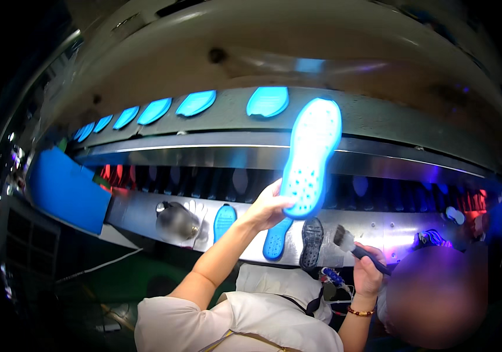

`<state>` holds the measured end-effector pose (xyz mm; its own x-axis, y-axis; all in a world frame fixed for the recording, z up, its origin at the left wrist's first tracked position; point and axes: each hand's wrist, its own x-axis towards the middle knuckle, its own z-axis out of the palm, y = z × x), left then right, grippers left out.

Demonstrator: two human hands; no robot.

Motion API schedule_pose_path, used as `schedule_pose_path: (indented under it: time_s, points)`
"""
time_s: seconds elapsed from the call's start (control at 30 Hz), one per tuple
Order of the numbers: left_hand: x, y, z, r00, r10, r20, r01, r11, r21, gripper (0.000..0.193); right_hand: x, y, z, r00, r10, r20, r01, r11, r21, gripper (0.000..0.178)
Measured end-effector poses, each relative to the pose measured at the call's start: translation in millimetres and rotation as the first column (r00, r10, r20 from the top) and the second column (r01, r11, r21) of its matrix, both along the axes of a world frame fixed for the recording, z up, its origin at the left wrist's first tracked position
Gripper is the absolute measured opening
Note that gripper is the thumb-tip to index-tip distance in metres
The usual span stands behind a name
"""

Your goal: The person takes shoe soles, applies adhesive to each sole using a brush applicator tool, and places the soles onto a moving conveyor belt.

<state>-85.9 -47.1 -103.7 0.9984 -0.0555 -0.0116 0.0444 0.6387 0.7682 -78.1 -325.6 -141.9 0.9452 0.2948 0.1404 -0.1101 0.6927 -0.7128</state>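
Observation:
My left hand (pixel 269 208) grips the heel or toe end of a shoe sole (pixel 312 152), raised over the metal ledge; which end it is I cannot tell. The sole glows bright white-blue and has small holes. In my right hand (pixel 369 271) is a brush (pixel 347 239) with a dark handle, its bristles pointing up and left, apart from the sole. Below the raised sole, a blue sole (pixel 275 242) and a dark sole (pixel 311 245) lie on the metal bench (pixel 353 224). Another blue sole (pixel 224 222) lies farther left, beyond my left forearm.
Several blue soles (pixel 196 103) lie in a row on the grey belt (pixel 215 124) at the back, behind a metal rail (pixel 227 154). A blue panel (pixel 66 190) stands at left. A blurred round shape (pixel 177 222) sits on the bench's left. Another person (pixel 437 296) is close at right.

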Motion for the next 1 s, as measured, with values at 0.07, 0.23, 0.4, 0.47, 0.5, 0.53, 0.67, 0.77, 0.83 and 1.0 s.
schedule_pose_path:
  time_s: [0.07, 0.23, 0.4, 0.47, 0.5, 0.53, 0.67, 0.77, 0.83, 1.0]
  points:
    - [-28, 0, -18, 0.988, -0.105, 0.109, 0.108, 0.994, -0.026, 0.075, -6, -4, 8, 0.996, 0.018, 0.084, -0.021, 0.999, 0.026, 0.027]
    - [-54, -44, -64, 0.843, -0.530, 0.086, 0.509, 0.736, -0.447, 0.067, -19, 12, 21, 0.988, 0.154, 0.032, -0.154, 0.988, -0.008, 0.026]
    - [-56, -73, -72, 0.928, -0.344, -0.144, 0.251, 0.862, -0.440, 0.082, -6, 29, 10, 0.987, 0.159, -0.041, -0.163, 0.974, -0.157, 0.024]
    - [-53, -73, -61, 0.957, -0.286, -0.044, 0.203, 0.771, -0.603, 0.097, -1, 36, 7, 0.991, 0.126, -0.042, -0.132, 0.968, -0.213, 0.022]
    - [-54, -70, -59, 0.952, -0.302, -0.053, 0.208, 0.765, -0.610, 0.097, 3, 40, 5, 0.994, 0.106, -0.035, -0.112, 0.964, -0.240, 0.021]
    - [-53, -68, -59, 0.951, -0.298, -0.086, 0.201, 0.802, -0.563, 0.097, 6, 44, 9, 0.990, 0.127, -0.061, -0.138, 0.963, -0.230, 0.021]
    - [-50, -72, -65, 0.941, -0.334, -0.058, 0.259, 0.819, -0.512, 0.096, 24, 59, 13, 1.000, -0.015, 0.003, 0.015, 0.904, -0.427, 0.018]
    - [-50, -83, -65, 0.954, -0.291, -0.078, 0.199, 0.803, -0.561, 0.091, 25, 77, 29, 0.978, -0.015, 0.207, 0.152, 0.731, -0.665, 0.017]
    - [-44, -89, -62, 0.900, -0.011, -0.437, -0.196, 0.884, -0.425, 0.095, 13, 93, 25, 0.691, 0.067, 0.720, 0.541, 0.612, -0.577, 0.014]
    - [-41, -35, -78, 0.950, -0.032, -0.309, -0.063, 0.953, -0.295, 0.094, -41, 69, 31, 0.625, 0.473, 0.621, 0.375, 0.516, -0.771, 0.010]
